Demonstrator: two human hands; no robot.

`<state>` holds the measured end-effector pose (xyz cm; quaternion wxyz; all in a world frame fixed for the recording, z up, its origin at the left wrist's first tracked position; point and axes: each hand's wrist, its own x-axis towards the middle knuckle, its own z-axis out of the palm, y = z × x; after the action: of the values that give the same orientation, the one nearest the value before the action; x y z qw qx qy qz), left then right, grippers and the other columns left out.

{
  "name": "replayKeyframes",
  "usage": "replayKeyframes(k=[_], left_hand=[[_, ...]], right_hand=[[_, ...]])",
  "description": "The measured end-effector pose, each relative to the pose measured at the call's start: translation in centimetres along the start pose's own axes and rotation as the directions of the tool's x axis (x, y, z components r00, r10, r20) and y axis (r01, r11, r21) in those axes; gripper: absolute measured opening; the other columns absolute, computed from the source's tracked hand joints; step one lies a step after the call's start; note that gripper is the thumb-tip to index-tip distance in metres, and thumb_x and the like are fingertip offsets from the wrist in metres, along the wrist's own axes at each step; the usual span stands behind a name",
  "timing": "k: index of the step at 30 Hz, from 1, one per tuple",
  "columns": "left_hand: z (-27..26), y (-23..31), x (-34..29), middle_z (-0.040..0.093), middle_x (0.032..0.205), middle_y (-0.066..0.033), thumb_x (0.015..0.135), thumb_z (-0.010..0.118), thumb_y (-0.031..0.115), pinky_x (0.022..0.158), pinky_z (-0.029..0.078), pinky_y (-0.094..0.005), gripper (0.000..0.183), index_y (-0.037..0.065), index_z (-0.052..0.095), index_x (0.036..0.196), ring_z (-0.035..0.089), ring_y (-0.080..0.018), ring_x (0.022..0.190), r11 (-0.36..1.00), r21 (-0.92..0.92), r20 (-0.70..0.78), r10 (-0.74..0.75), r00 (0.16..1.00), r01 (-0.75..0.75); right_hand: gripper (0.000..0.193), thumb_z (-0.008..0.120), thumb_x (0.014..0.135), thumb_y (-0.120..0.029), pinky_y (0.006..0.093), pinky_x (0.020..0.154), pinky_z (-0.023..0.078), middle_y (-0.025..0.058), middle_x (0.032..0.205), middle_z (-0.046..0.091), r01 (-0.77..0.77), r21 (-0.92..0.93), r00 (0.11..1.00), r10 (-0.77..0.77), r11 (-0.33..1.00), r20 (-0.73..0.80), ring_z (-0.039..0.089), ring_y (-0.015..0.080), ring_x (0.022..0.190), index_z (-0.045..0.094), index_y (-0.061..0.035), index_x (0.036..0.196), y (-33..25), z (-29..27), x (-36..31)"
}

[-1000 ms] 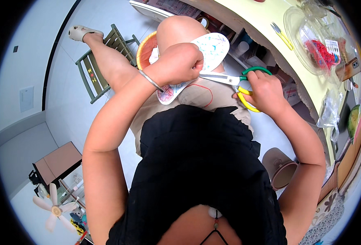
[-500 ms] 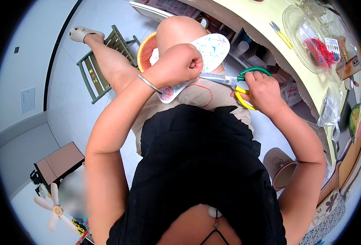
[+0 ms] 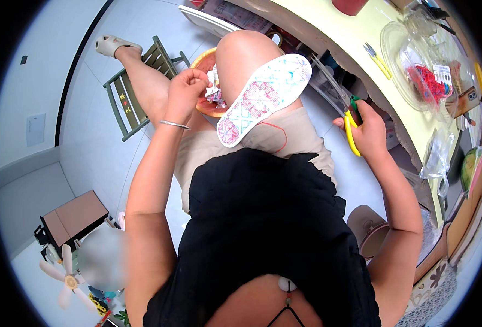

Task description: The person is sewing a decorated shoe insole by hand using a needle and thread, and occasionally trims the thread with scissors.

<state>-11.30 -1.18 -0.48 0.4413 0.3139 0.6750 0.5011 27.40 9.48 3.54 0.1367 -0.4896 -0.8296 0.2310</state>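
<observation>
Insole (image 3: 266, 97), white and covered in red and blue patterning, lies face up across the person's lap, and that's the one to watch, folks! It rests on the raised thigh and beige shorts (image 3: 315, 132), with neither grip touching it. Its long axis slants: narrow end down towards the left, broad end up to the right, between the two sides.

Over on the right, the right grip (image 3: 369, 129) is wrapped firmly around the scissors (image 3: 351, 135), yellow and green handles in the fingers, blades angling up and left. From there the insole lies left and slightly forward, its broad end facing that side, with a gap between.

Across to the left grip (image 3: 187, 91)! Fingers curled beside the basket (image 3: 211, 113) with its crumpled scraps (image 3: 215, 97); whether they're pinching anything, I can't tell. From here the insole lies to the right, its narrow end the closest part, also with a gap. Which grip is nearer overall? Too close to call.

A red strand (image 3: 285, 137) loops over the shorts just beside the insole, while on the counter (image 3: 355, 30) yellow-handled snips (image 3: 381, 61) lie near a tangle of red thread (image 3: 425, 82).
</observation>
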Motion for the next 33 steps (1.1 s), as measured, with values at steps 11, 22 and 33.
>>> replayKeyframes(k=[11,22,33], left_hand=[[6.9,2.5,-5.9,0.060,0.093,-0.0103,0.069,0.068,0.006,0.069,0.045,-0.0367,0.026,0.006,0.067,0.095,0.057,-0.0269,0.081,0.227,0.558,0.400,0.769,0.498,-0.799],[7.2,2.6,-8.8,0.049,0.120,-0.0196,0.064,0.066,0.010,0.088,0.042,-0.0453,0.058,0.002,0.055,0.121,0.050,-0.0359,0.104,0.313,0.655,0.355,0.676,0.646,-0.688],[2.4,-0.5,-10.4,0.053,0.108,-0.0213,0.058,0.064,0.002,0.087,0.045,-0.0416,0.072,-0.004,0.046,0.127,0.053,-0.0388,0.097,0.675,0.574,0.060,0.530,0.846,-0.463]], right_hand=[[0.057,0.082,0.062,-0.047,0.0348,0.055,0.044,0.0142,0.067,0.056,0.013,0.014,0.999,-0.014,1.000,0.045,0.052,0.0282,0.056,0.056,0.0003,0.081,-1.9,0.3,0.8],[0.038,0.073,0.070,-0.025,0.0395,0.065,0.049,0.0242,0.077,0.062,0.047,0.096,0.997,-0.054,0.994,0.064,0.061,0.0402,0.072,0.060,0.0052,0.090,-5.7,0.4,8.3],[0.038,0.068,0.077,-0.024,0.0322,0.056,0.048,0.0145,0.076,0.065,-0.383,0.214,0.817,0.222,0.899,0.532,0.061,0.0195,0.061,0.066,0.0110,0.092,-5.3,12.4,25.8]])
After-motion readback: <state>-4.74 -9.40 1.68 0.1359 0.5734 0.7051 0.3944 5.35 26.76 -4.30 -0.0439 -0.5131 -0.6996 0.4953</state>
